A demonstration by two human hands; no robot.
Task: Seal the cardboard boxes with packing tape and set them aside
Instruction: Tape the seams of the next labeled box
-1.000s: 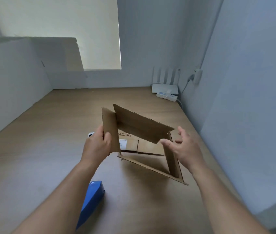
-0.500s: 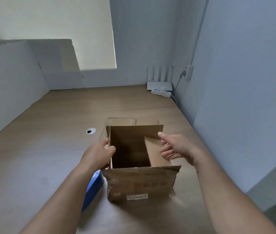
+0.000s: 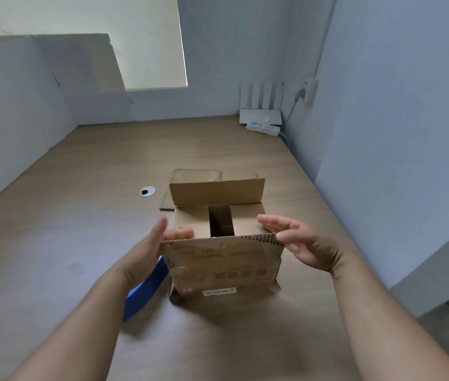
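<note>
A brown cardboard box (image 3: 222,266) stands upright on the wooden table (image 3: 80,215) in front of me. Its two side flaps are folded in, leaving a dark gap in the middle; the far flap stands up and the near flap is raised toward me. My left hand (image 3: 149,251) lies against the box's left side with straight fingers on the left flap. My right hand (image 3: 297,240) touches the right end of the near flap, fingers stretched over the right flap. A blue object (image 3: 146,290), partly hidden, lies behind my left wrist.
A flattened cardboard piece (image 3: 198,176) lies on the table just behind the box. A round cable hole (image 3: 147,191) sits to the left. A white router (image 3: 261,111) and power strip (image 3: 263,128) stand in the far right corner. Walls close in left and right.
The box went from a skewed open sleeve to standing square. Since half a second ago both side flaps have been folded inward, and my hands moved onto the box's top edges.
</note>
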